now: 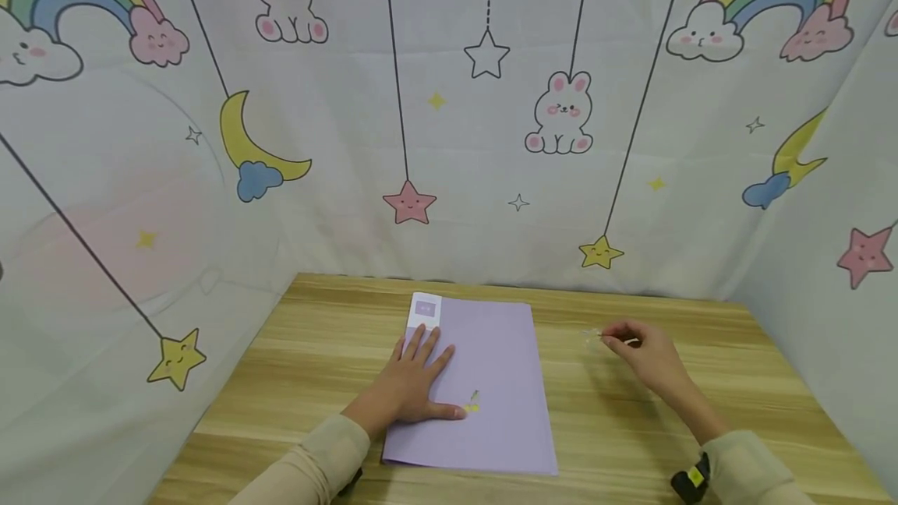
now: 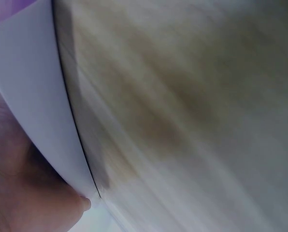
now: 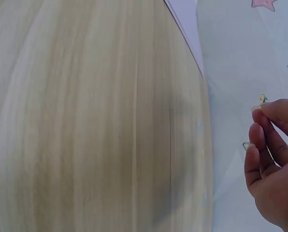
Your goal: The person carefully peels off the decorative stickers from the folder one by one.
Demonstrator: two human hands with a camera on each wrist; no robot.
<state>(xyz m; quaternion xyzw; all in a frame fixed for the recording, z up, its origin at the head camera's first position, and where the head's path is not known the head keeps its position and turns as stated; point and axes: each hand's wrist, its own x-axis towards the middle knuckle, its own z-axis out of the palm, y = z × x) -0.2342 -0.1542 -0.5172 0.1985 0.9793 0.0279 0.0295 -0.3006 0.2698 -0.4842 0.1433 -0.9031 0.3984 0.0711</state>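
Observation:
A light purple folder (image 1: 491, 365) lies flat on the wooden table, with a white label (image 1: 426, 303) at its top left corner. My left hand (image 1: 414, 384) rests on its left half, fingers spread and thumb stretched towards a small yellow-and-green picture (image 1: 472, 405). In the left wrist view, the folder's pale edge (image 2: 37, 77) runs beside that hand (image 2: 28, 183). Right of the folder, my right hand (image 1: 648, 357) is raised over the table and pinches a small see-through piece (image 1: 592, 335) between thumb and forefinger. Its exact kind is too faint to tell.
The wooden table (image 1: 624, 435) has cloth walls (image 1: 477, 240) behind and at both sides, printed with rainbows, rabbits, moons and stars. A black device with a yellow mark (image 1: 693, 478) is strapped at my right wrist.

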